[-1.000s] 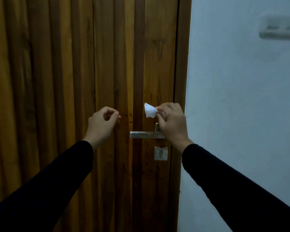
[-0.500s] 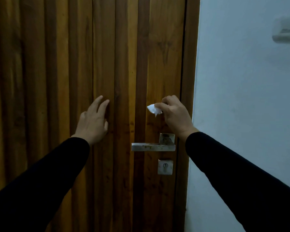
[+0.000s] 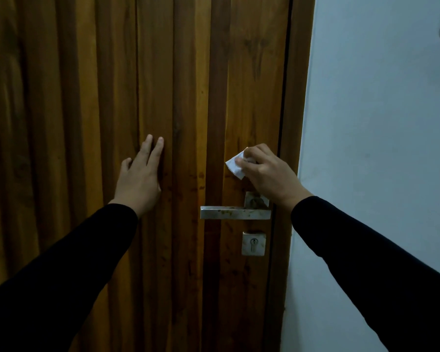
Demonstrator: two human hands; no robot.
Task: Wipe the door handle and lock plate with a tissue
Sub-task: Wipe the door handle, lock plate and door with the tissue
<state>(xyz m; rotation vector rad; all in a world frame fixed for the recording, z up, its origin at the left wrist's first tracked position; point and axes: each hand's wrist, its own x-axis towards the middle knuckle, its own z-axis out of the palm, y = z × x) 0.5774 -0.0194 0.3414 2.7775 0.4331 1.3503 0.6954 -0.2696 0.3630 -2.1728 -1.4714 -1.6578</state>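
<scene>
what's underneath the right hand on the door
The right hand pinches a white tissue above the door handle. Its wrist covers a corner of the handle's square mounting plate.

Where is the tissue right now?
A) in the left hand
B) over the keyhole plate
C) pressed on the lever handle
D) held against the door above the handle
D: the right hand pinches the tissue above the handle, clear of the keyhole plate.
</scene>
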